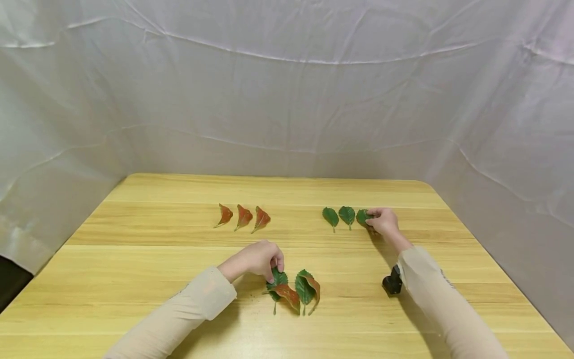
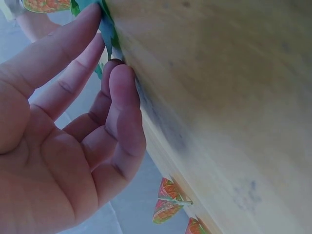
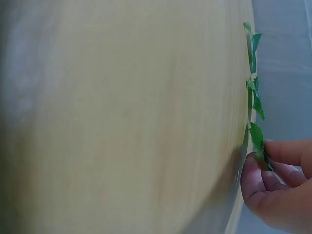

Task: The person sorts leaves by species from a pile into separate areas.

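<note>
My right hand (image 1: 383,222) pinches the rightmost of three green leaves (image 1: 362,217) in a row at the back right; the right wrist view shows this leaf (image 3: 257,138) between thumb and fingers. Near the front middle, my left hand (image 1: 261,258) holds the upper edge of a green leaf (image 1: 280,277) between thumb and fingers. A red leaf (image 1: 288,294) overlaps that leaf's lower part. Just right of them another green leaf (image 1: 304,287) lies partly under a curled red leaf (image 1: 316,290). In the left wrist view the held leaf (image 2: 108,30) is at the fingertips.
Three red leaves (image 1: 244,217) stand in a row at the back left of the wooden table (image 1: 148,279). A small black object (image 1: 392,281) sits beside my right sleeve. Pale cloth (image 1: 287,109) hangs behind the table and along both sides.
</note>
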`<action>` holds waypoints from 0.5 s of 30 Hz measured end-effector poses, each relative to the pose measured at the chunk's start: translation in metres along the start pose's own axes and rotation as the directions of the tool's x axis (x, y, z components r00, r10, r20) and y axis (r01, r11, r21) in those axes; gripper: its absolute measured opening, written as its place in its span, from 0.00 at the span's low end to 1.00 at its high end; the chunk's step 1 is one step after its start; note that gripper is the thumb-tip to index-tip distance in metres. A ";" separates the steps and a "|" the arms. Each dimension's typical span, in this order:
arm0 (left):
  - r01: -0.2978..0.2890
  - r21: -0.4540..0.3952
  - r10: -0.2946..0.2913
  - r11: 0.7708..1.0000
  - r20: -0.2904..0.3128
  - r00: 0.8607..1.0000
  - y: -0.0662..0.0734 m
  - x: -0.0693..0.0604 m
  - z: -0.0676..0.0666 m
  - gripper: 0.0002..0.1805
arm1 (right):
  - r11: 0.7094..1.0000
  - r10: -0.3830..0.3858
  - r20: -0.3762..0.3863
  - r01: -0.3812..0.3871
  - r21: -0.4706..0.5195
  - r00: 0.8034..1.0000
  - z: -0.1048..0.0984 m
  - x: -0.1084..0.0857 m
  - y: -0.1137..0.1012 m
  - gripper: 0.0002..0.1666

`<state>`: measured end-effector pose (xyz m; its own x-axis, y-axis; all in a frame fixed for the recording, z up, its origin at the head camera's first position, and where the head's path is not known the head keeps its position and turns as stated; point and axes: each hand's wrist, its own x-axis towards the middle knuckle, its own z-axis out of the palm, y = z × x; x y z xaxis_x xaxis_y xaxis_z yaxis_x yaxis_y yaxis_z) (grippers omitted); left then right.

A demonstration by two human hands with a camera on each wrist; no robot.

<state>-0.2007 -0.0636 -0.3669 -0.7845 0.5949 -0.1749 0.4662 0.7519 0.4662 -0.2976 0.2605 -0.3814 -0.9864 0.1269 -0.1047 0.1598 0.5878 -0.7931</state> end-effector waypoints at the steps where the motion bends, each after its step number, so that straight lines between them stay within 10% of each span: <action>1: 0.002 0.001 -0.002 1.000 0.001 1.000 0.000 0.000 0.000 0.12 | 1.000 -0.006 0.006 0.006 -0.014 1.000 0.000 0.000 0.000 0.20; 15: 0.007 0.005 -0.007 1.000 0.006 1.000 0.000 0.001 0.001 0.13 | 0.981 -0.113 0.019 0.115 -0.155 0.993 -0.006 -0.010 0.001 0.20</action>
<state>-0.2012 -0.0626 -0.3674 -0.7851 0.5914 -0.1838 0.4629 0.7575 0.4603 -0.2874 0.2643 -0.3776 -0.9987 0.0446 -0.0254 0.0497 0.7148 -0.6975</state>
